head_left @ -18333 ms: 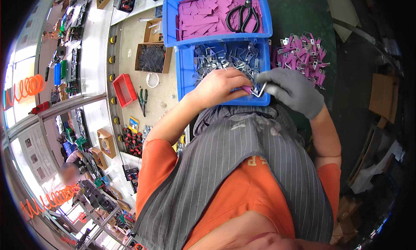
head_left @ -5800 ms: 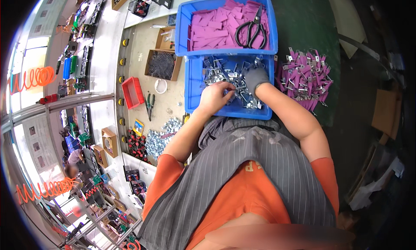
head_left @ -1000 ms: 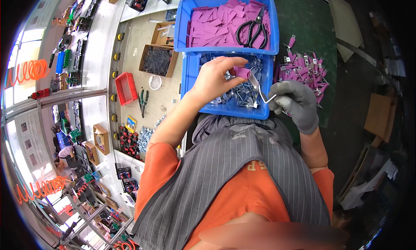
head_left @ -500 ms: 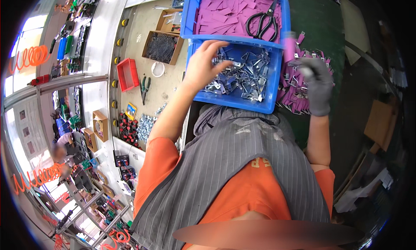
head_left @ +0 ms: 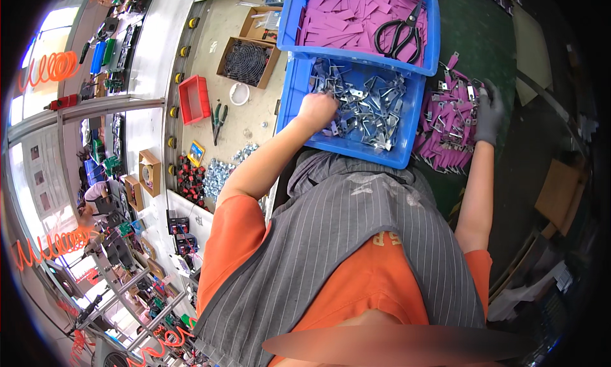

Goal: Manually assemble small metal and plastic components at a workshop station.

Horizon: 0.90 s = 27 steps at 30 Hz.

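My bare left hand [head_left: 319, 110] reaches into the lower blue bin, at the left side of a heap of bent metal brackets [head_left: 375, 109]. Its fingers are curled in, and the tips are hidden, so what they hold cannot be made out. My right hand [head_left: 489, 117], in a grey glove, is at the right edge of a pile of brackets with pink sleeves [head_left: 449, 122]. The gloved fingers look apart, close beside a bracket's metal end. The upper blue bin [head_left: 356, 53] holds flat pink sleeves [head_left: 337, 20], with black-handled scissors [head_left: 400, 39] lying on them.
On the bench to the left are a red tray [head_left: 193, 100], a cardboard box of black coiled parts [head_left: 245, 63], a white ring [head_left: 239, 94], green-handled pliers [head_left: 219, 122] and small metal parts [head_left: 219, 181]. A green surface [head_left: 503, 55] bears the sleeved pile.
My left hand has gone down among the brackets, its fingers closing from a spread pose. My right hand has moved rightward to the pile's outer edge; the pink piece by it is no longer distinct.
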Motion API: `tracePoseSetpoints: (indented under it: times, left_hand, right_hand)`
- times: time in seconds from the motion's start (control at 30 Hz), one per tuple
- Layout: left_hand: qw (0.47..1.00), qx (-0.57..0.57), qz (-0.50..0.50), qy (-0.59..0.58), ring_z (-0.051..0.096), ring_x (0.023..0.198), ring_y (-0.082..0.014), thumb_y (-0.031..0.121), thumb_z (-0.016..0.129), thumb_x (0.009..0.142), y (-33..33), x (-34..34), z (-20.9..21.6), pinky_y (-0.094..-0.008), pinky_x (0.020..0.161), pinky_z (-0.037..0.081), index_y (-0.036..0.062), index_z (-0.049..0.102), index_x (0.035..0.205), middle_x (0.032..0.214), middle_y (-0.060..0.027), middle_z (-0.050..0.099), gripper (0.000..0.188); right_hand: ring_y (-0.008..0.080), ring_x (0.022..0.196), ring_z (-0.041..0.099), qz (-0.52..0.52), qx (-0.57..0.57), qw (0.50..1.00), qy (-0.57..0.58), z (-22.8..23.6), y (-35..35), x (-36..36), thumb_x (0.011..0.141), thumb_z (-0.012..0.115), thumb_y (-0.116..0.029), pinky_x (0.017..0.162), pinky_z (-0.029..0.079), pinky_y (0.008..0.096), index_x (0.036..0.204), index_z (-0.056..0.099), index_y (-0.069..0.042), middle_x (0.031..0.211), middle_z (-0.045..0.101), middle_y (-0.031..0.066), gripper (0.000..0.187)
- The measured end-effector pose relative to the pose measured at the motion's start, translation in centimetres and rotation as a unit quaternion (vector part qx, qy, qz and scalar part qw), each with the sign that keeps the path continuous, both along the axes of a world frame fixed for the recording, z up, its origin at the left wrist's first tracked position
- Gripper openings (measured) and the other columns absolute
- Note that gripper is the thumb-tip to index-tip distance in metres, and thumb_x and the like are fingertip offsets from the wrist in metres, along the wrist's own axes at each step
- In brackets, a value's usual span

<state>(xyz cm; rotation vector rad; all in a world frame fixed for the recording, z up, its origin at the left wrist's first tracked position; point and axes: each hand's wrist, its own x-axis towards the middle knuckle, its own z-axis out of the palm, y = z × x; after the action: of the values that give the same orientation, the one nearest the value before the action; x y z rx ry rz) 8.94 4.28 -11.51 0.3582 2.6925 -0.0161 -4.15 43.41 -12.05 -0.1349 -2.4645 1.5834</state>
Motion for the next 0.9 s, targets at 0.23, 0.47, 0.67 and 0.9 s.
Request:
tracePoseSetpoints:
  times: [0.23, 0.47, 0.67, 0.9]
  left_hand:
    - [0.965, 0.204, 0.159, -0.042, 0.063, 0.069, -0.0224, 0.036, 0.067, 0.075, -1.0, -0.2, 6.6, -0.0327, 0.064, 0.049, 0.0131, 0.071, 0.086, 0.077, -0.0076, 0.067, 0.026]
    - [0.796, 0.563, 0.215, -0.054, 0.054, 0.065, -0.0072, 0.009, 0.067, 0.08, 0.6, 0.0, 9.3, -0.0226, 0.059, 0.044, 0.0006, 0.068, 0.084, 0.074, -0.003, 0.063, 0.01]
    - [0.879, 0.469, 0.013, 0.086, 0.058, 0.077, -0.021, 0.017, 0.069, 0.075, 1.5, -2.0, 10.7, -0.0326, 0.072, 0.047, 0.0101, 0.069, 0.082, 0.078, -0.0035, 0.065, 0.009]
    - [0.898, 0.402, -0.092, 0.153, 0.058, 0.078, -0.024, 0.022, 0.067, 0.076, 4.1, -5.9, 12.2, -0.0344, 0.072, 0.047, 0.0125, 0.067, 0.08, 0.079, -0.0025, 0.063, 0.011]
  right_hand:
    - [0.0117, 0.09, 0.058, 0.293, -0.07, 0.953, -0.001, 8.2, -9.3, 8.0, 0.085, 0.061, -0.019, 0.079, 0.047, 0.0257, 0.109, 0.059, -0.002, 0.1, 0.062, 0.0046, 0.029]
    - [0.0133, 0.082, 0.059, 0.444, -0.266, 0.847, -0.124, 7.6, -14.2, 10.1, 0.085, 0.061, -0.031, 0.074, 0.048, 0.026, 0.114, 0.054, 0.001, 0.098, 0.06, 0.0047, 0.044]
    - [0.0136, 0.08, 0.061, 0.441, -0.359, 0.766, -0.3, 7.2, -12.2, 10.2, 0.089, 0.055, -0.027, 0.069, 0.05, 0.0243, 0.108, 0.052, -0.002, 0.093, 0.061, 0.0088, 0.031]
    - [0.0162, 0.083, 0.062, 0.286, -0.518, 0.733, -0.336, 8.1, -11.6, 11.4, 0.093, 0.049, -0.022, 0.066, 0.052, 0.0247, 0.108, 0.049, -0.004, 0.091, 0.061, 0.0098, 0.024]
